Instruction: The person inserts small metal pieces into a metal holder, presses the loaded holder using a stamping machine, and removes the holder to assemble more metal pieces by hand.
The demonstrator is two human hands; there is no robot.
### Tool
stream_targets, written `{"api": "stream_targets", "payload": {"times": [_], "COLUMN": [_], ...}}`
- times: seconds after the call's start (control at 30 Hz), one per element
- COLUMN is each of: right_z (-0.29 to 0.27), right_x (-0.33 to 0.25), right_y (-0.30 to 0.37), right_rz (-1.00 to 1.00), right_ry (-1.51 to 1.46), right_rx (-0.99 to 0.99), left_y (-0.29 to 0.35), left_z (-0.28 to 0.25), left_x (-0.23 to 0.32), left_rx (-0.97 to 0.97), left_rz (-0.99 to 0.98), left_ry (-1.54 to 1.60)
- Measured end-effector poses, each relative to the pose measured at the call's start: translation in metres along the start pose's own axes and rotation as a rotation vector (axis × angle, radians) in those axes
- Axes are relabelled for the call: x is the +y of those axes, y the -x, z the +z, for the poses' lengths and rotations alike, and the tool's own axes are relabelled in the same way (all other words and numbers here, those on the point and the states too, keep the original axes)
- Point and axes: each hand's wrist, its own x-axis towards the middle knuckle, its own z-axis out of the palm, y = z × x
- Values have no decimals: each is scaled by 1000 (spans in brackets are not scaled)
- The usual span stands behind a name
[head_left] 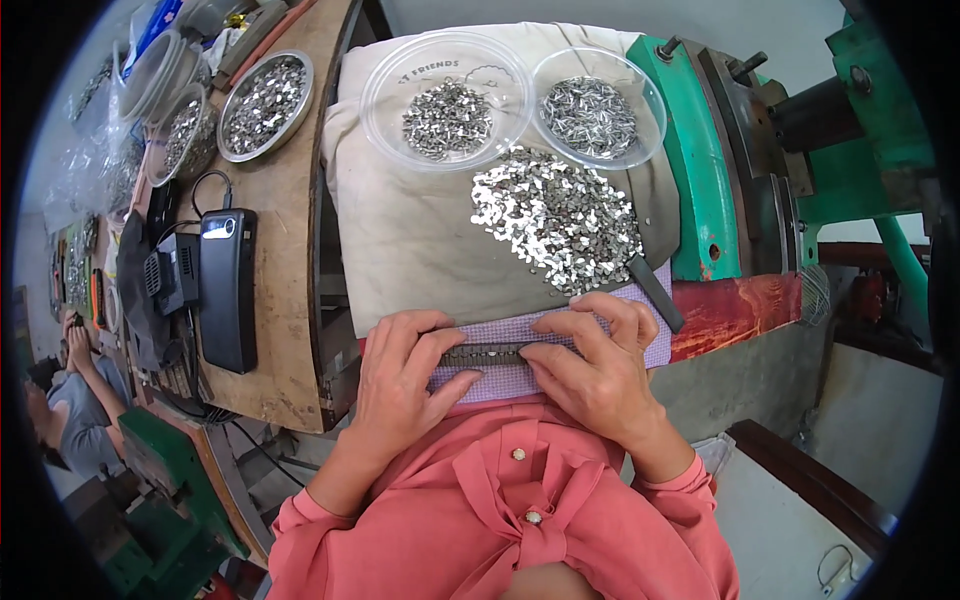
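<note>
A narrow dark slotted metal bar (482, 356) lies across the purple checked cloth (540, 328) close to my body, with small shiny pieces set along its top. My left hand (405, 375) holds its left end, thumb on the near side and fingers over the far side. At the other end, my right hand (595, 370) has thumb and index finger pinched at the bar; whether a small piece sits between them is hidden. Just beyond my right hand spreads a loose pile of small shiny metal pieces (560, 215). A dark flat strip (655, 295) leans at the pile's near right edge.
Two clear plastic tubs of metal parts, a larger tub (375, 130) and a smaller tub (648, 135), stand behind the pile. A green machine (690, 170) borders the right. Leftward, a wooden table (285, 260) carries a black power bank (228, 300) and bowls. Another person (85, 400) sits far left.
</note>
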Motion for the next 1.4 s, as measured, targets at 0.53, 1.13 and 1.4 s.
{"api": "stream_targets", "payload": {"times": [0.53, 1.13, 1.4], "right_z": [1, 9, 5], "right_x": [12, 29, 31], "right_y": [8, -5, -5], "right_rz": [69, 157, 165], "right_ry": [37, -40, -86], "right_rx": [95, -43, -165], "left_y": [-9, -33, -32], "left_z": [-18, -3, -3], "left_x": [-4, -38, -40], "left_rx": [12, 16, 0], "left_rz": [171, 186, 178], "left_ry": [-212, -199, -224]}}
